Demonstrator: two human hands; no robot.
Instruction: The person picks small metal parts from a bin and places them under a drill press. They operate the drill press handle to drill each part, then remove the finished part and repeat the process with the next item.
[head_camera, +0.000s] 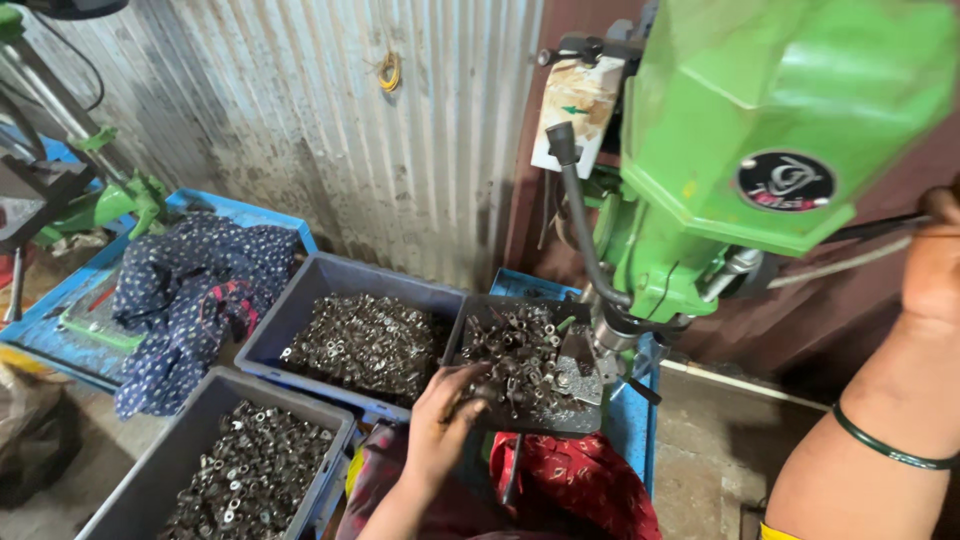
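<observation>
Head view: I see the left hand (440, 412) resting on the near edge of a dark tray (577, 418) heaped with small metal parts (512, 352), its fingers curled loosely into the pile; I cannot tell whether they pinch one. The tray sits under the green drill press (770, 150), in front of me. The right hand (935, 255) is raised at the frame's right edge, closed round the press's feed lever (880, 228). Left of the tray stand two grey crates (300, 310) of similar parts, with a blue patterned cloth (190, 290) beyond, against a corrugated wall (350, 110).
</observation>
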